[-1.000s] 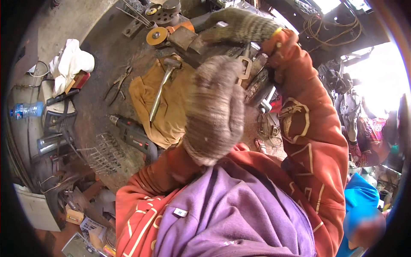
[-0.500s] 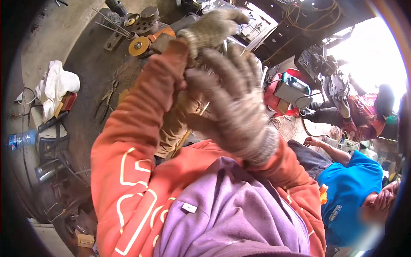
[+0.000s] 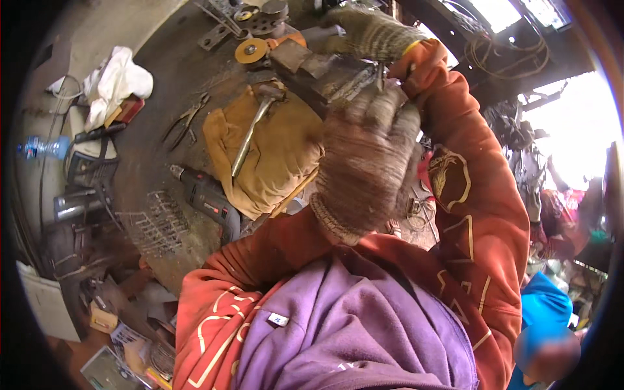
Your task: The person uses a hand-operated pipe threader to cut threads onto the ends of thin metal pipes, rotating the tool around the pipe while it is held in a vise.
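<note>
Since half a second ago the left hand [image 3: 367, 162] in a knit glove has dropped nearest the long rusty steel block [image 3: 322, 71], its grasp hidden, while the gloved right hand [image 3: 370, 32] rests at the block's far end, grasp likewise unclear.

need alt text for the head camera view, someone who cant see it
A person in an orange jacket works at a rusty metal block on a round workbench, both hands in knitted work gloves: the left hand raised close to the camera, the right hand beyond the block. A hammer lies on a tan leather cloth, beside a power drill.
</note>
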